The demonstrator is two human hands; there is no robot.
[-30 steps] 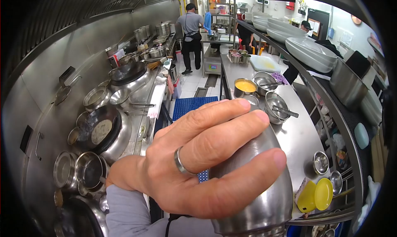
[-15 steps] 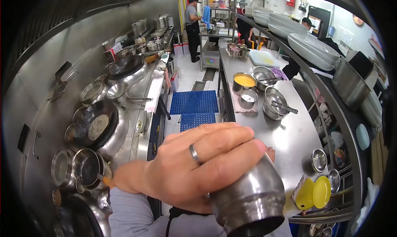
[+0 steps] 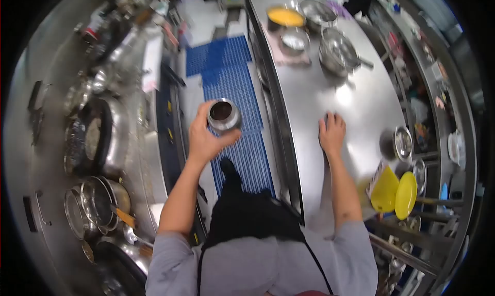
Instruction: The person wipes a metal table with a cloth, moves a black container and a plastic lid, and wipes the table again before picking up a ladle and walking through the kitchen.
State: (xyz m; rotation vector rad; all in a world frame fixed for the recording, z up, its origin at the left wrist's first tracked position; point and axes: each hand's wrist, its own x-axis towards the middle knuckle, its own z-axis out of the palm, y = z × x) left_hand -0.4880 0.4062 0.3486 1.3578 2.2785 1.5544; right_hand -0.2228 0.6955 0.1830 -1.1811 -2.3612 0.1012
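Observation:
My left hand [image 3: 207, 136] is wrapped round a small rounded steel pot [image 3: 225, 115] with a dark inside, held upright over the blue floor mat [image 3: 232, 89]. On the steel counter [image 3: 309, 141] at the right lies my right hand [image 3: 331, 132], its fingers somewhat spread and nothing visible in it. Farther along the counter are a pot of yellow liquid [image 3: 286, 17], a bowl of something white [image 3: 294, 40] and a metal bowl [image 3: 337, 52] with a utensil in it.
At the left runs a stove line with a dark wok [image 3: 90, 136] and nested pots with an orange-handled tool [image 3: 124, 216]. A yellow container [image 3: 385, 190], a yellow plate [image 3: 406, 195] and a small steel bowl [image 3: 402, 142] stand near the counter's right edge.
The view has tilted down. My left hand and the pot have moved away from the camera, and the pot has turned from mouth-down to upright. My right hand now shows on the counter.

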